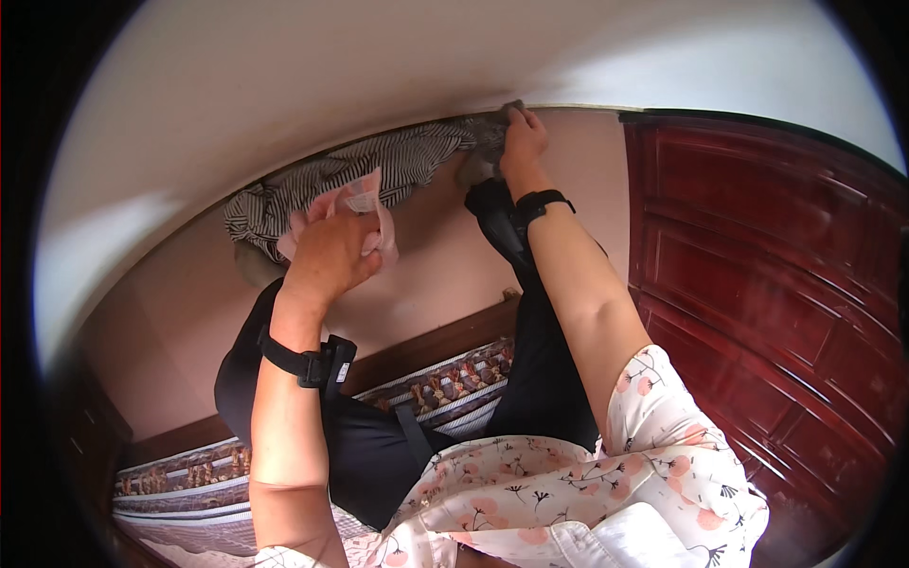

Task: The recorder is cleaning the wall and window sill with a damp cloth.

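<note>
My left hand [334, 248] is closed around a thin pink cloth [380, 183] that has a white label with writing on it. Behind that hand, a black-and-white striped cloth [405, 160] lies bunched along the foot of the pale wall [426, 57]. My right hand [524, 138] reaches to the wall's base, its fingers pinching a small dark grey piece of material [513, 106]. A greyish, sheer-looking fabric [488, 135] is beside those fingers; whether it joins the pinched piece I cannot tell.
A glossy dark red panelled wooden cabinet [753, 227] stands to the right. Below me is a seat or bed with a dark wooden edge [426, 341] and a patterned, tasselled cover [454, 383]. Pinkish floor [440, 255] shows between my black-trousered legs [248, 369].
</note>
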`<state>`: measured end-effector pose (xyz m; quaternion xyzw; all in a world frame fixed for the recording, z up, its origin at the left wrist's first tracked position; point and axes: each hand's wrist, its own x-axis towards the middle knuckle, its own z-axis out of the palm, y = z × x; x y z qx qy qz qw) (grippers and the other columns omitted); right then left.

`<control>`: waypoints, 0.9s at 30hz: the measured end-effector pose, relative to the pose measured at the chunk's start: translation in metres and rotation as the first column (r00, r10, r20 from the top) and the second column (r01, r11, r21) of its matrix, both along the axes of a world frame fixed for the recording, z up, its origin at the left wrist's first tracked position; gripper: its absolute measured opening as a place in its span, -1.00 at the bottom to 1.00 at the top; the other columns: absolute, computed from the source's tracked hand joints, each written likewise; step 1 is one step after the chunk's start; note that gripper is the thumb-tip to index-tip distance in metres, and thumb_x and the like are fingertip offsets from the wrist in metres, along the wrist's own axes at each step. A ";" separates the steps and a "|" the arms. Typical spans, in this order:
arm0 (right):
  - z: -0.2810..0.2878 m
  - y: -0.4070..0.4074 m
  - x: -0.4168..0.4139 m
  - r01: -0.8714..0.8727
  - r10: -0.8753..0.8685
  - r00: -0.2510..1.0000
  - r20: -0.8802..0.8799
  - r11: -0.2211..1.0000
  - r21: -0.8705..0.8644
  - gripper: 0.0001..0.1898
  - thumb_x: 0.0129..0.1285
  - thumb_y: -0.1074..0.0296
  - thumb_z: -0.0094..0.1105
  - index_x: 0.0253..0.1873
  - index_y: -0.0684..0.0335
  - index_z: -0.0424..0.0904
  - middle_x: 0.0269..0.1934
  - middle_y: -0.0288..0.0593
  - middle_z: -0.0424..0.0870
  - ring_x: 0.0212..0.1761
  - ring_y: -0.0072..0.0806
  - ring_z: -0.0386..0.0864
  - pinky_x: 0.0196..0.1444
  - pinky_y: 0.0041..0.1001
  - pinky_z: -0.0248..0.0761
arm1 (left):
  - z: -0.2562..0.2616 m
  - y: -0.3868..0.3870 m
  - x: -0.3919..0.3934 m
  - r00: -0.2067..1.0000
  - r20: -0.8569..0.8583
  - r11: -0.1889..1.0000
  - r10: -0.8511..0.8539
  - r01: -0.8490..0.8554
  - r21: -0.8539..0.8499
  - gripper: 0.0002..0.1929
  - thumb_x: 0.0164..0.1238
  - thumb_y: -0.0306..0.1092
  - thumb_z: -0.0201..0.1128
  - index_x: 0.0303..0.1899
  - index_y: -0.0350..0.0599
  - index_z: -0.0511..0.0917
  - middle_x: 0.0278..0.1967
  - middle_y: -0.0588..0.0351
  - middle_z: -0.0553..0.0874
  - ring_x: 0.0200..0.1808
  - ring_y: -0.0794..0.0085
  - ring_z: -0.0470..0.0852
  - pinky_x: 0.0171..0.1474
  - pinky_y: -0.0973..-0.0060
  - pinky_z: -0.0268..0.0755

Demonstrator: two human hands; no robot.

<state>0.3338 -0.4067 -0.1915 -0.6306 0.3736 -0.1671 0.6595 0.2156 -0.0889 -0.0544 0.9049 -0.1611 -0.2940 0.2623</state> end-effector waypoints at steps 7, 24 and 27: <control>0.023 0.039 -0.004 -0.339 0.320 0.935 -0.151 0.689 -0.640 -0.69 0.18 0.30 0.37 -0.04 0.37 0.70 -0.17 0.09 0.78 -0.12 -0.12 0.72 0.00 -0.32 0.50 | -0.009 0.005 -0.004 1.000 -0.028 1.000 0.008 -0.009 -0.016 -0.63 -0.02 -0.29 0.37 -0.08 0.05 0.71 -0.11 -0.07 0.76 0.33 -0.11 0.48 0.44 0.07 0.26; 0.033 0.060 -0.009 -0.360 0.349 0.929 -0.124 0.772 -0.525 -0.73 0.21 0.28 0.36 -0.17 0.42 0.70 -0.29 0.09 0.75 -0.23 -0.25 0.67 -0.06 -0.33 0.50 | -0.013 0.010 -0.009 0.955 0.297 0.999 0.027 -0.017 -0.035 -0.70 0.00 -0.24 0.45 -0.17 0.00 0.72 -0.23 -0.05 0.76 0.06 -0.04 0.68 0.23 -0.04 0.37; 0.054 0.068 -0.019 -0.546 0.530 0.832 -0.163 0.735 -0.401 -0.68 0.18 0.27 0.39 -0.09 0.42 0.72 -0.22 0.08 0.76 -0.18 -0.29 0.68 -0.01 -0.35 0.50 | -0.021 0.013 -0.010 0.971 0.238 0.999 0.018 -0.008 -0.044 -0.69 0.00 -0.23 0.45 -0.17 -0.02 0.72 -0.24 -0.04 0.77 -0.02 0.01 0.71 0.24 0.03 0.39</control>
